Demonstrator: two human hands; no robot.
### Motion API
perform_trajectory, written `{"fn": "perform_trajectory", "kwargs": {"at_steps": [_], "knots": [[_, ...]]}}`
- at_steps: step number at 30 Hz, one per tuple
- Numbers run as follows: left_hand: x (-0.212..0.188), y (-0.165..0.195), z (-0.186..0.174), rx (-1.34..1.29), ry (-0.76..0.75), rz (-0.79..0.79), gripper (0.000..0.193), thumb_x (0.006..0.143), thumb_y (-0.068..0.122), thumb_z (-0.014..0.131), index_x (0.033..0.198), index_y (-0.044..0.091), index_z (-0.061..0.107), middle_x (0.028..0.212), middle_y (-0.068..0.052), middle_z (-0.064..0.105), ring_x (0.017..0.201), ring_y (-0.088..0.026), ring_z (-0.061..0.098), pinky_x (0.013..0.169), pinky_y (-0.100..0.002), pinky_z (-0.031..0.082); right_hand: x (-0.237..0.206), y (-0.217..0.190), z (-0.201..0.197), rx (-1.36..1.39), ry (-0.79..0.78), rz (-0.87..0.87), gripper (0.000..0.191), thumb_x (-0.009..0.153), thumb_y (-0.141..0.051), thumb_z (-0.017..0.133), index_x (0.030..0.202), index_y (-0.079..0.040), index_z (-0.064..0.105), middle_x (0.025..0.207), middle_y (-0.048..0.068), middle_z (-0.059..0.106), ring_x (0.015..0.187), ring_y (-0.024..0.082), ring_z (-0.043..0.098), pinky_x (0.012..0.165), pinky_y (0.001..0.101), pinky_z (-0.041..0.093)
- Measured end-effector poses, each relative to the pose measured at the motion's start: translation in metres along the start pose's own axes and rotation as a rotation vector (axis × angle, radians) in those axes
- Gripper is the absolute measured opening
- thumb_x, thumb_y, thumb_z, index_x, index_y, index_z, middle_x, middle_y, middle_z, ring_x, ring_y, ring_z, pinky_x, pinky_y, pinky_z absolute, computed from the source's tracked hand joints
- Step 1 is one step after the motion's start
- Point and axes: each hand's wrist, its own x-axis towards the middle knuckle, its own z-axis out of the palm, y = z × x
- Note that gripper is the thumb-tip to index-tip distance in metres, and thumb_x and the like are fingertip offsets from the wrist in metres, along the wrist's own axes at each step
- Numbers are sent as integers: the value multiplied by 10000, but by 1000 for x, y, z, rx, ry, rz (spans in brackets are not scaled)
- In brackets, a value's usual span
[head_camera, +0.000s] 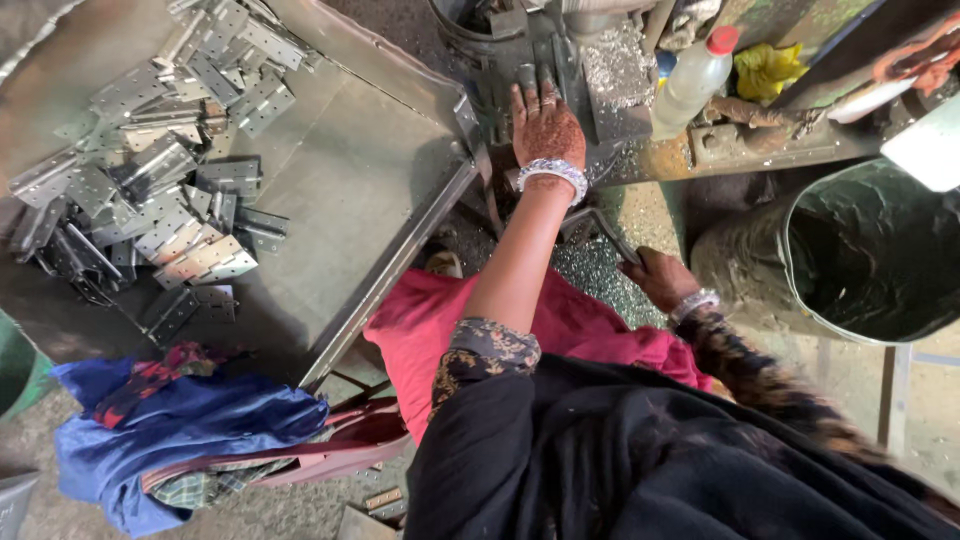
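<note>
The person's left hand (545, 125) lay palm down with fingers stretched flat against the dark grey metal machine block (520, 50) at about twelve o'clock, its grip spread and holding nothing, a beaded silver bracelet (552, 172) round the wrist. The right hand (660, 277), at about three o'clock from the body, had its fingers curled over the end of a thin dark metal lever (603, 228); whether that grip was fully pressed together on it I could not tell. Silver metal shavings (615, 62) were heaped on the machine just beside the left hand. A clear plastic bottle with a red cap (694, 80) stood at one o'clock, near a crumpled yellow cloth (765, 68). At ten o'clock a pile of flat grey steel hinges with punched holes (150, 190) lay on the sheet-metal worktop (350, 190). A blue cloth bundle (180, 420) rested at eight o'clock, and a dark round metal bin (870, 250) stood at three o'clock.
</note>
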Motion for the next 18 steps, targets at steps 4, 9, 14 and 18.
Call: {"fn": "perform_trajectory", "kwargs": {"at_steps": [4,9,14,18], "knots": [[-2,-2,6,-5,-60,33,453,1059,221,359,1447,98,556,1661,-79,332,1534,-310,284,1273,-510,31,-2,-10,-2,-165,-29,8,543,998,-568,572,1020,-31,653,860,240,718,788,416,708,694,530,536],[19,2,10,28,-78,-13,450,1020,225,367,1418,126,551,1634,-45,316,1526,-299,241,1246,-529,6,12,-4,-23,-207,-180,69,524,1021,-528,535,1033,-18,655,847,256,733,780,390,748,702,507,579],[33,-3,16,-4,-32,-17,492,1019,262,358,1457,145,547,1647,-45,332,1498,-307,247,1245,-542,-10,-6,-1,6,-33,-79,71,510,995,-524,546,1058,-27,645,893,243,722,808,412,718,701,527,546],[13,-3,24,-14,59,24,437,1040,312,421,1375,117,622,1625,-61,378,1528,-323,269,1265,-537,8,16,-13,-19,-292,-154,-109,543,1061,-542,498,1056,-24,662,939,231,747,886,404,753,765,510,573]]}}
